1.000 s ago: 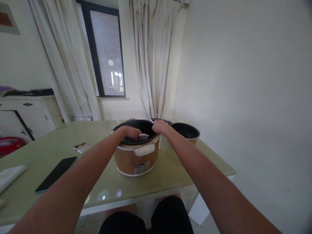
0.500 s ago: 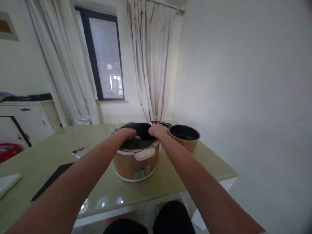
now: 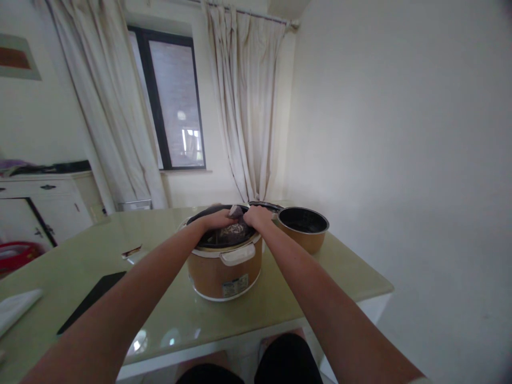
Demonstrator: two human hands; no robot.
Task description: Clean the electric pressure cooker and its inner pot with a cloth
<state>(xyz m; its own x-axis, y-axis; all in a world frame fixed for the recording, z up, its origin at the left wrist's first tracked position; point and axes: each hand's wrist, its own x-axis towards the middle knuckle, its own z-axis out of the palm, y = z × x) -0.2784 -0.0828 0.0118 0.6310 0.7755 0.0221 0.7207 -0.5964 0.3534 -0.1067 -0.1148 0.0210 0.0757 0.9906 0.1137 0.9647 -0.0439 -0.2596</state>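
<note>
A tan cooker (image 3: 224,272) with a white base rim and a white side handle stands on the pale green table (image 3: 288,298), its top uncovered. My left hand (image 3: 219,218) is inside its mouth, closed on a grey patterned cloth (image 3: 235,232) that lies bunched over the dark interior. My right hand (image 3: 258,215) is closed over the right side of the cooker's rim, its fingertips partly hidden. Just to the right sits a tan pot (image 3: 306,237) with a black inside and a shiny rim.
Behind the pot lies a dark round lid-like thing (image 3: 266,205). On the left are a black flat sheet (image 3: 94,293), a white flat object (image 3: 18,309) and a small brown-and-white item (image 3: 131,252). A wall rises beyond the table's right side.
The grey cloth now shows, bunched under and beside my left hand, which has moved a little right toward my right hand. My right hand stays at the rim. The view has tilted slightly up.
</note>
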